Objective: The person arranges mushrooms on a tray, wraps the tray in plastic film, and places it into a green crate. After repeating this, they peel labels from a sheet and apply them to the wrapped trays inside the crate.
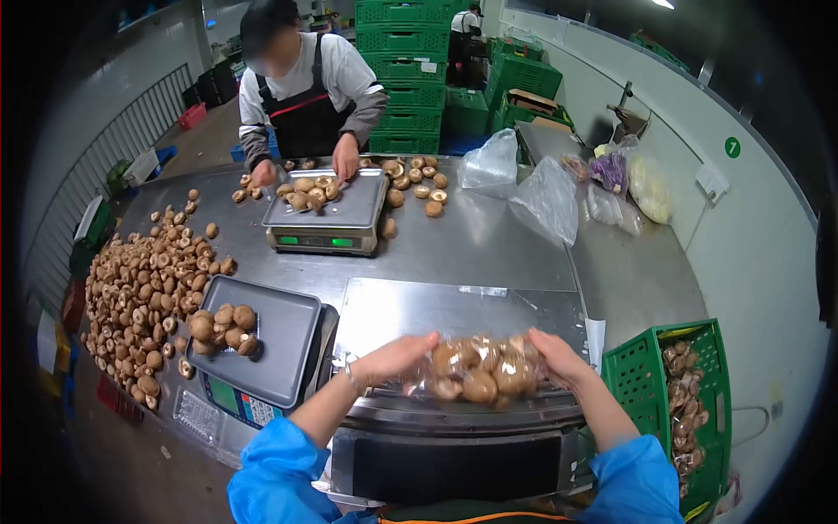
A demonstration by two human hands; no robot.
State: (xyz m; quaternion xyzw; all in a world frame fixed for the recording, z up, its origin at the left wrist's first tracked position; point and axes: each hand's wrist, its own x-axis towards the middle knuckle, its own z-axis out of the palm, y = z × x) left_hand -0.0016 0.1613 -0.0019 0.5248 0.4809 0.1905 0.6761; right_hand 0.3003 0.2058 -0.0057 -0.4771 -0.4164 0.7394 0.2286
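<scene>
A clear plastic bag of brown mushrooms (482, 370) is stretched level between my two hands, above the front edge of the steel work surface. My left hand (400, 358) grips its left end, the thumb along the top. At the opposite end my right hand (559, 360) is closed on the plastic. Below the bag lies a metal machine with a dark front panel (456, 465). To the left, a scale with a grey tray (284, 327) carries a small heap of loose mushrooms (223, 329).
A large mushroom pile (144, 293) covers the table's left side. Across the table, a co-worker (305, 96) handles mushrooms on a second scale (327, 240). Plastic bags (546, 201) lie at the back right. A green crate (628, 367) holding bagged mushrooms stands at my right.
</scene>
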